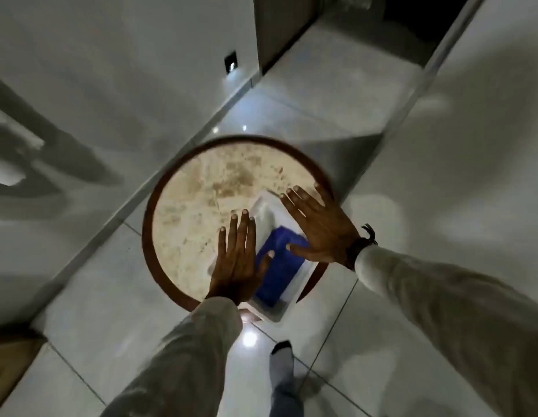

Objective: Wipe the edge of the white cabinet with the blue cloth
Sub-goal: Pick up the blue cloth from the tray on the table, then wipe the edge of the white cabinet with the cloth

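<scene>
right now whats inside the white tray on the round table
A folded blue cloth lies inside the white tray; its far end looks bare. The left hand and right hand cover the tray's sides.

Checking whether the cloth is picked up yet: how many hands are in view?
2. The left hand is spread flat at the white tray's left edge; the right hand is spread over its right edge. Neither grips the blue cloth lying inside.

Both hands — left point(239, 260), right point(318, 228) — spread flat above blue cloth point(279, 266) in white tray point(266, 210).
</scene>
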